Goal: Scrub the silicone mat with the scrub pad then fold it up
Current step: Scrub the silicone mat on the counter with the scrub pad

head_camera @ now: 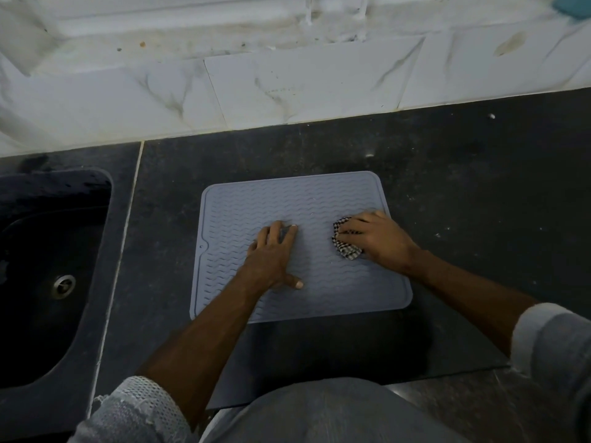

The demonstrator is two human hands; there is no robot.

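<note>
A grey-blue silicone mat with wavy ridges lies flat on the dark counter. My left hand rests palm down on the mat's middle, fingers spread, holding nothing. My right hand presses a crumpled black-and-white checked scrub pad onto the mat near its right edge. Part of the pad is hidden under my fingers.
A dark sink with a metal drain is set into the counter at the left. White marble-look tiles form the wall behind. The counter's front edge runs just above my body.
</note>
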